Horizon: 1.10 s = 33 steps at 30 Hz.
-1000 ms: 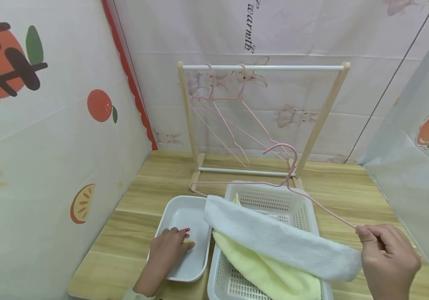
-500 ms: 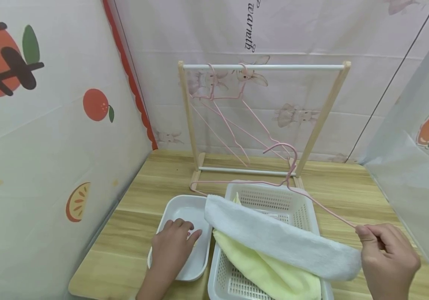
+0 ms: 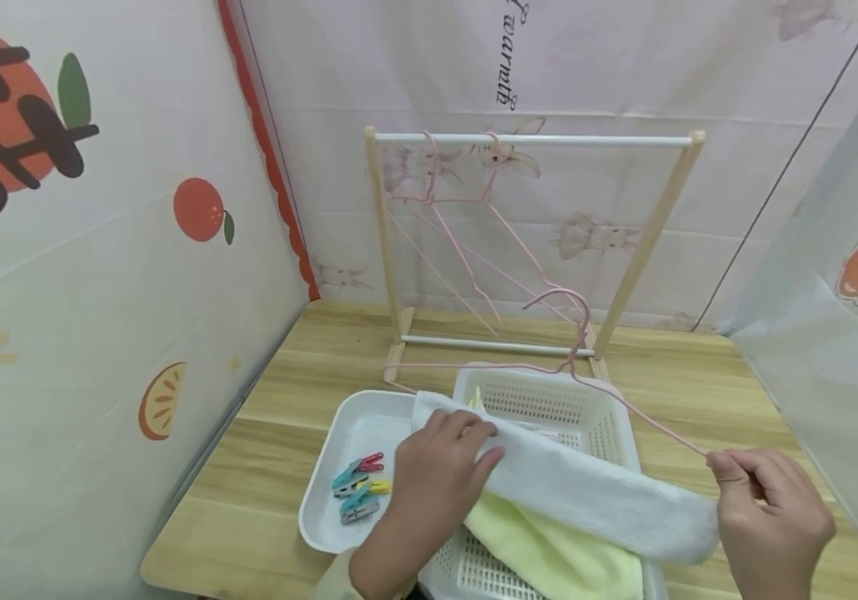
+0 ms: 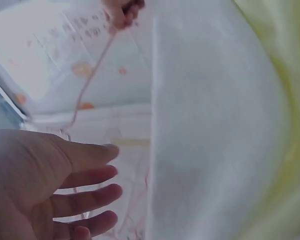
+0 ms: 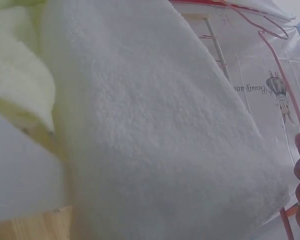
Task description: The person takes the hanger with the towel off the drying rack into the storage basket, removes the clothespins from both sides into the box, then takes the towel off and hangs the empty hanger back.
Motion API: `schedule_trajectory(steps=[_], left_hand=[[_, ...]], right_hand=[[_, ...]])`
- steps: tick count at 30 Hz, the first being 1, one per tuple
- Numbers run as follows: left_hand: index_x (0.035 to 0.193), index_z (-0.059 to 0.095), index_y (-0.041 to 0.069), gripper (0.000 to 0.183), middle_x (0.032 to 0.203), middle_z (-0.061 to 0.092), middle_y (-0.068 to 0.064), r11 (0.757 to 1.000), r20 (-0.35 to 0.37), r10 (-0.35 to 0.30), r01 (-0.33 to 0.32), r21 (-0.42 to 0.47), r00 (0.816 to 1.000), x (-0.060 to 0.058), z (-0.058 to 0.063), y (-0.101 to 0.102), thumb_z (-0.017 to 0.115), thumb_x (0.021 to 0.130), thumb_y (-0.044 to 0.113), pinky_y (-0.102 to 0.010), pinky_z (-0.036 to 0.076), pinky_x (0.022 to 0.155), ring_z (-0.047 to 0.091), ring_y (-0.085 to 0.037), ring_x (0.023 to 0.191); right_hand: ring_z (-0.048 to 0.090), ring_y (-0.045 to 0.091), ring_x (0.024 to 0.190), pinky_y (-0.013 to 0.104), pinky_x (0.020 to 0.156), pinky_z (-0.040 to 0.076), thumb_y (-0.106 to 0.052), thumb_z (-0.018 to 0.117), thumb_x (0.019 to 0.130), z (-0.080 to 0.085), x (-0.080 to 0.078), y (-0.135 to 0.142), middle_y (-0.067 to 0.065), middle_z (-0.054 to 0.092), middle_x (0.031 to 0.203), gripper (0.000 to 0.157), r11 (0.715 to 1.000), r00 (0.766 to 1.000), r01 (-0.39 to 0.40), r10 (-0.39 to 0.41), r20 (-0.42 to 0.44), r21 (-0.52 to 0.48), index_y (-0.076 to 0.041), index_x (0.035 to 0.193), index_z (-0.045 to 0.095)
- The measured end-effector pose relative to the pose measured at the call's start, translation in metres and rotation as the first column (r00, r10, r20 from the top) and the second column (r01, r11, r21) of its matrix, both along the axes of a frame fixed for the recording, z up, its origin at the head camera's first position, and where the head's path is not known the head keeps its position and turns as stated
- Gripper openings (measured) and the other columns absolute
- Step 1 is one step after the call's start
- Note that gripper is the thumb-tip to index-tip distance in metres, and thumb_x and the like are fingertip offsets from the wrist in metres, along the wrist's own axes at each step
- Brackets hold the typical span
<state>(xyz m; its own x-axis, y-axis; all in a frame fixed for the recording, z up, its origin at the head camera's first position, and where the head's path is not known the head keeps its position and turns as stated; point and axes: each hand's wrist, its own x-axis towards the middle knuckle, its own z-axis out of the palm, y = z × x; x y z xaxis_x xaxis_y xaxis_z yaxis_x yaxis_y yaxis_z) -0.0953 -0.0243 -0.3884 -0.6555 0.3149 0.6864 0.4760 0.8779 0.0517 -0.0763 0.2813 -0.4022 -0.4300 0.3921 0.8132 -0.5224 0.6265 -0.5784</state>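
My right hand (image 3: 777, 512) pinches the right end of a pink wire hanger (image 3: 573, 360), whose hook points up. A white towel (image 3: 609, 496) is draped over the hanger's lower bar, above a pale yellow towel (image 3: 549, 546). My left hand (image 3: 440, 479) overlaps the left part of the white towel in the head view. In the left wrist view its loosely extended fingers (image 4: 87, 200) lie beside the white towel's edge, holding nothing. Several clothespins, among them a yellow one (image 3: 376, 487), lie in a white tray (image 3: 369, 425) to the left.
Under the towels stands a white perforated basket (image 3: 530, 404). Behind it is a wooden rack (image 3: 650, 242) with a white top rail, where pink hangers (image 3: 466, 258) hang toward the left. Printed sheets enclose the wooden table (image 3: 264, 450) at the back and sides.
My left hand has left the tray, moving right and up to the white towel, and the clothespins have come into view. My right hand keeps its grip on the hanger.
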Motion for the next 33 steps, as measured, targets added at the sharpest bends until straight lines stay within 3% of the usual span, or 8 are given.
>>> schedule_trajectory(steps=[6,11,17,27,33], left_hand=[[0.096,0.076,0.028,0.016,0.101,0.073,0.010,0.990,-0.006,-0.103,0.102,-0.096,0.995,-0.007,0.009,0.030,0.080,0.085,0.038,-0.023,0.050,0.052,0.067,-0.009,0.085],[0.094,0.075,0.029,0.014,0.098,0.073,0.012,0.976,-0.011,-0.125,0.121,-0.179,0.992,-0.016,0.007,0.046,0.081,0.084,0.038,-0.020,0.049,0.051,0.067,-0.007,0.084],[0.086,0.076,0.028,0.013,0.088,0.070,0.012,0.971,-0.027,-0.130,0.122,-0.206,0.991,-0.023,0.001,0.052,0.083,0.083,0.039,-0.018,0.048,0.051,0.064,-0.007,0.077],[0.083,0.078,0.027,0.007,0.084,0.071,0.012,0.973,-0.034,-0.171,0.163,-0.160,0.985,-0.027,-0.006,0.054,0.077,0.088,0.033,-0.017,0.039,0.044,0.061,-0.005,0.073],[0.081,0.077,0.026,0.018,0.084,0.072,0.014,0.970,-0.074,-0.208,0.196,-0.142,0.975,-0.027,-0.009,0.053,0.074,0.088,0.010,-0.015,0.030,0.043,0.058,-0.005,0.068]], right_hand=[[0.046,-0.012,0.072,0.006,0.071,0.036,-0.001,0.077,0.085,0.011,0.004,-0.012,-0.031,0.057,0.081,0.027,1.000,1.000,-0.006,0.006,-0.004,0.001,0.016,0.067,0.066],[0.046,-0.013,0.073,0.006,0.071,0.036,0.000,0.077,0.085,0.013,0.003,-0.015,-0.032,0.057,0.083,0.026,1.000,1.000,-0.002,0.002,-0.004,0.006,0.017,0.068,0.066],[0.045,-0.013,0.073,0.007,0.071,0.035,0.000,0.078,0.083,0.011,-0.001,-0.013,-0.031,0.056,0.081,0.024,1.000,1.000,0.009,-0.009,-0.012,0.020,0.016,0.068,0.067],[0.036,-0.013,0.068,0.009,0.068,0.027,0.009,0.079,0.074,0.007,-0.013,-0.013,-0.033,0.048,0.074,0.012,0.982,0.982,0.187,-0.188,0.023,0.039,0.012,0.067,0.069],[0.034,-0.014,0.070,0.010,0.067,0.024,0.007,0.081,0.073,0.008,-0.019,-0.014,-0.032,0.046,0.072,0.011,0.966,0.965,0.256,-0.257,0.057,0.033,0.011,0.070,0.071]])
